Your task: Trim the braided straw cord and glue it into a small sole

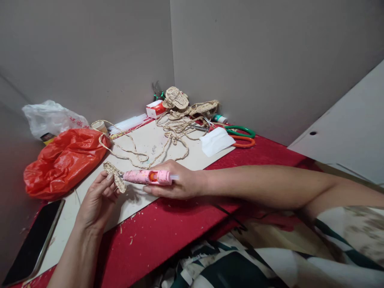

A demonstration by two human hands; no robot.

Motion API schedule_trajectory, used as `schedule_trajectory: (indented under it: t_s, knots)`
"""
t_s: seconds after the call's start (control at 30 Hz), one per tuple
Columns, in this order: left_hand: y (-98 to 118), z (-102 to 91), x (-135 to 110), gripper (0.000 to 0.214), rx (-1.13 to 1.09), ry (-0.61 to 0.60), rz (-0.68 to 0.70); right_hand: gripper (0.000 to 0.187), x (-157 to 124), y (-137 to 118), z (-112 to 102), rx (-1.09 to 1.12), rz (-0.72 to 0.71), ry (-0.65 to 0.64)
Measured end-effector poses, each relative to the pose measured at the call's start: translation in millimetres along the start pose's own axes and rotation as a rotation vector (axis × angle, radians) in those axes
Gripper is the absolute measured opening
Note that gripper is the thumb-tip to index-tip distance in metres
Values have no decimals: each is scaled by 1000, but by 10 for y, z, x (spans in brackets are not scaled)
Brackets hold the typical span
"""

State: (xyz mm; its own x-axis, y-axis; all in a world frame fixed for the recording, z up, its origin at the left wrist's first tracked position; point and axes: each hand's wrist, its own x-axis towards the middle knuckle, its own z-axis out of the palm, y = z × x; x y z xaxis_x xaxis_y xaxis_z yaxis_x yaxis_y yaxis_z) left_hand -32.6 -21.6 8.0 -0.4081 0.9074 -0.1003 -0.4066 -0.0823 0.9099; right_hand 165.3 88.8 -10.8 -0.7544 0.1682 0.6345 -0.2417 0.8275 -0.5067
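My left hand [100,194] pinches a small piece of braided straw cord [115,176], folded or coiled into a narrow shape. In my right hand [186,182] is a pink hot glue gun [144,177], with a clear glue stick [174,177] poking out of its back end. The gun's nozzle points left and meets the braided piece, or comes very close to it; I cannot tell which. A long straw cord [132,154] lies in loops on the pale board just beyond both hands.
A red plastic bag [64,164] and a phone [33,244] lie at left. Toward the corner are a coiled straw piece [176,98], pliers [158,92], a small red-and-white box [155,109], scissors with green and orange handles [240,131], and white paper [217,141]. Grey walls [255,60] stand behind.
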Motion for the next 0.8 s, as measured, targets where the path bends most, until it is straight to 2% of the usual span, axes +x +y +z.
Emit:
schedule_trajectory:
  t_s: [0.53,0.8]
  knots:
    - [20,44,3,22,-54,6,18,29,-18,0,6,5,-31,-16]
    - [22,36,-2,22,-82,3,21,26,-26,3,24,-29,-66,16]
